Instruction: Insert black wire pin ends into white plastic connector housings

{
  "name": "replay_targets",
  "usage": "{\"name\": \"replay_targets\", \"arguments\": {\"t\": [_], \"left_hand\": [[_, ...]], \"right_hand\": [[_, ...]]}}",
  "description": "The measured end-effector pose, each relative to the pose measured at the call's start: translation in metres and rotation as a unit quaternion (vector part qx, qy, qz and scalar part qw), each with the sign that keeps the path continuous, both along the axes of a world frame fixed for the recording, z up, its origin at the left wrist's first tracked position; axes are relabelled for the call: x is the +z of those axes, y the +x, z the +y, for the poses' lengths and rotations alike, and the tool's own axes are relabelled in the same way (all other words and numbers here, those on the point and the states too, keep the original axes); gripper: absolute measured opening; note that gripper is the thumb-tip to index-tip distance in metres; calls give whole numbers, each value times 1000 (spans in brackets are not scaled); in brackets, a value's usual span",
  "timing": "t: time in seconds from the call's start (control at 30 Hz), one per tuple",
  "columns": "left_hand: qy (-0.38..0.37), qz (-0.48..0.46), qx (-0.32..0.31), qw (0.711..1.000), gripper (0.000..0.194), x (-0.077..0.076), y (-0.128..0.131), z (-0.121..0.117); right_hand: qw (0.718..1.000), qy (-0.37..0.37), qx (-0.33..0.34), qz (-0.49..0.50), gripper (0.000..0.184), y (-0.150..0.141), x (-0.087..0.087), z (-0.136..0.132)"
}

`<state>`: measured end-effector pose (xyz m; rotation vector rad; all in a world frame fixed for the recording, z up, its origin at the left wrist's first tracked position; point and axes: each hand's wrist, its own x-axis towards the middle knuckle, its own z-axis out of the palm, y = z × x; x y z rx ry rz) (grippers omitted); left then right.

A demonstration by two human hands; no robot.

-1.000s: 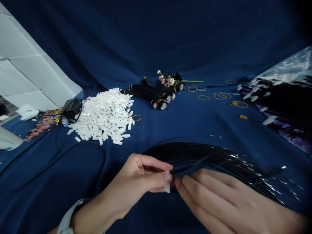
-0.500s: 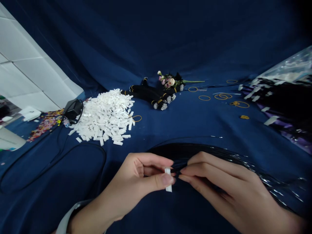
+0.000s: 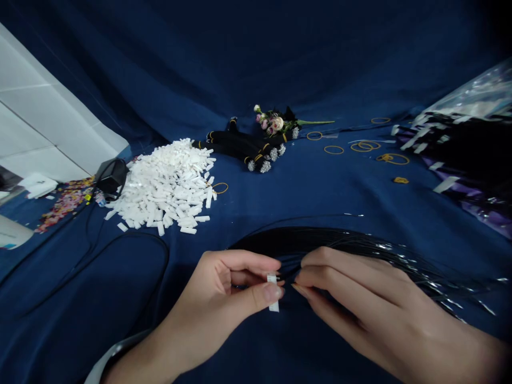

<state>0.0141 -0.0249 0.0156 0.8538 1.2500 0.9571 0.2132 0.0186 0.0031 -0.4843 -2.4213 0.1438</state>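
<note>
Head view, item by item. Left hand (image 3: 214,304): thumb and fingers closed together, pinching a narrow white plastic tab (image 3: 272,293) upright at the fingertips, its lower end showing below the thumb. Right hand (image 3: 360,293): fingers and thumb drawn together on a sheaf of glossy black strands (image 3: 320,240), with the fingertips just beside the tab. The two hands are close but apart. The sheaf arcs across the cloth behind and to the right of the right hand, its loose ends fanning out and glinting.

Farther out, on a navy cloth (image 3: 256,64): a large heap of white tabs (image 3: 160,186), with a yellow rubber band (image 3: 220,188) at its right edge. Beyond it lie bound black bundles with silver tips (image 3: 248,149), and a pink and cream artificial flower sprig (image 3: 276,124) touching them. To the right are scattered yellow rubber bands (image 3: 334,150). At the far right, a clear plastic bag (image 3: 472,90) lies above a black mass with white tabs (image 3: 460,149). At the left are a black power adapter (image 3: 111,177), its black cable (image 3: 120,250), and a spill of multicoloured bits (image 3: 68,200).
</note>
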Motion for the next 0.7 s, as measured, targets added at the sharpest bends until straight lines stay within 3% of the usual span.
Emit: {"name": "replay_targets", "arguments": {"t": [0.33,0.57,0.7], "left_hand": [[-13,65,-19,998,21,6,4,-2],[-18,60,-33,997,17,3,7,-4],[-22,27,-26,999,21,-2,9,-8]], "right_hand": [[996,64,23,-51,20,8,-7,-2],[998,-53,17,-11,19,1,-3,-5],[999,-54,10,-3,17,0,-2,-7]]}}
